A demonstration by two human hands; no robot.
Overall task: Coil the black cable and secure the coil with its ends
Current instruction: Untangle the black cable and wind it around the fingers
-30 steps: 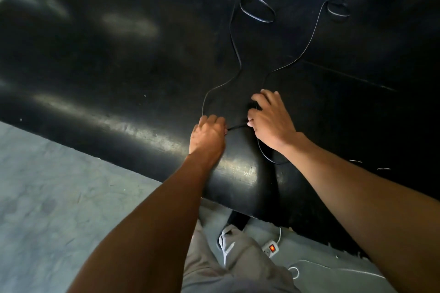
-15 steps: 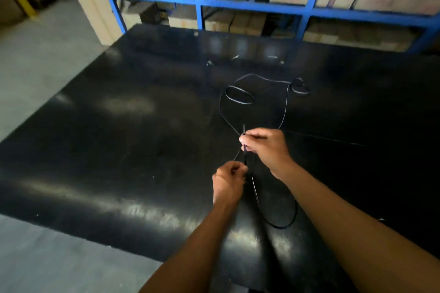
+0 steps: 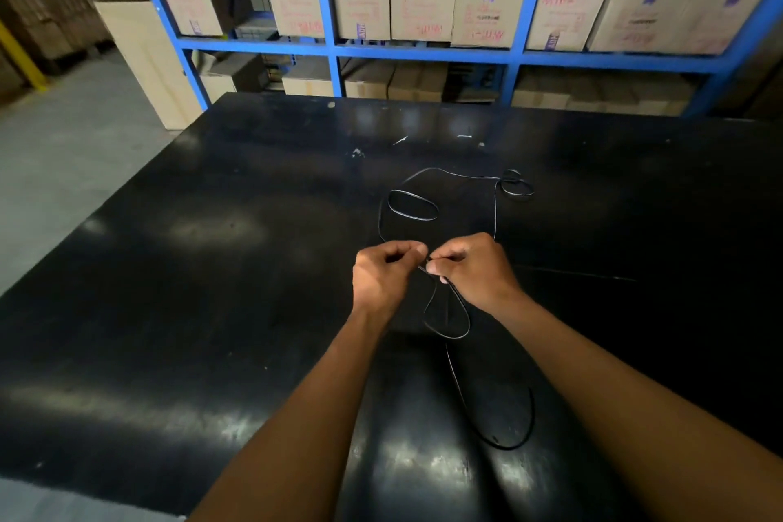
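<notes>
A thin black cable [image 3: 495,208] lies in loose loops on the black table [image 3: 212,288]. My left hand [image 3: 381,273] and my right hand [image 3: 472,269] are raised just above the table, fingertips nearly touching, both pinching the cable at the same spot. A small loop of cable hangs below my hands, and a longer bend trails toward the near edge between my forearms. Two small loops rest on the table beyond my hands.
Behind the table stands a blue metal rack [image 3: 423,51] with several cardboard boxes [image 3: 423,8]. A tall pale box [image 3: 148,55] stands at the table's far left corner. Grey concrete floor [image 3: 55,165] runs along the left.
The view has tilted up from the table's near edge to the rack. My hands have lifted the cable off the table and come together, and a small loop has formed beneath them.
</notes>
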